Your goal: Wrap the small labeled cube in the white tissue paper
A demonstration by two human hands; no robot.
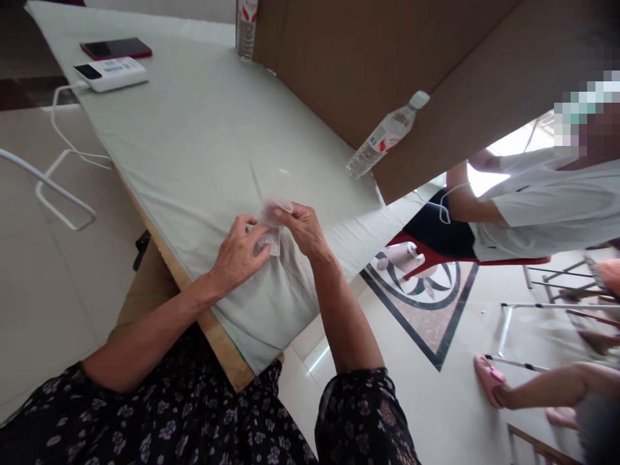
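Observation:
My left hand (236,256) holds a small clear plastic box (274,244) between thumb and fingers, low over the cloth-covered table. Beside it, my right hand (304,227) pinches a thin whitish, see-through piece (272,212) that looks like soft film or tissue. This piece hangs just above the box, close to my left fingertips. Whether it touches the box I cannot tell, and the fingers partly hide the box.
A pale cloth (194,129) covers the table. At its far left lie a phone (116,48) and a white cabled device (112,74). A water bottle (387,135) stands by a large cardboard panel (349,71), another bottle (246,32) farther back. A seated person (533,200) is at the right.

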